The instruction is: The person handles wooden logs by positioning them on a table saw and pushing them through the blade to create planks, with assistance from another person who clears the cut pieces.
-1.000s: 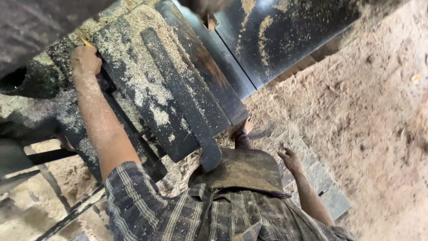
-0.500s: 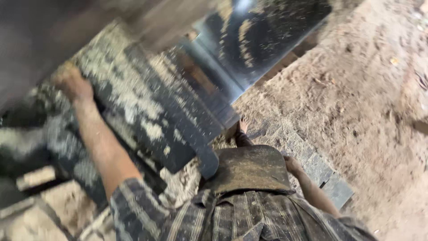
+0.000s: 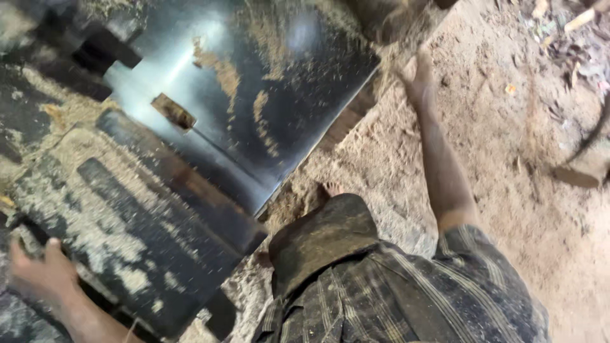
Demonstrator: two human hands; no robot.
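Sawdust-caked dark machine bed (image 3: pixel 127 222) filled the left; left hand (image 3: pixel 38 273) gripped its near-left edge, right hand (image 3: pixel 416 79), blurred, grip unclear, reached by the shiny steel plate (image 3: pixel 254 95)'s far corner. Seemingly clearing sawdust; steady bracing needed next.

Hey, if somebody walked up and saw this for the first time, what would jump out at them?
Probably the big shiny dark metal plate at upper centre, streaked with sawdust. Next, the sawdust-caked dark machine bed at lower left, where the left hand rests on its edge. The right hand reaches out near the plate's right corner, over the sawdust-covered ground.
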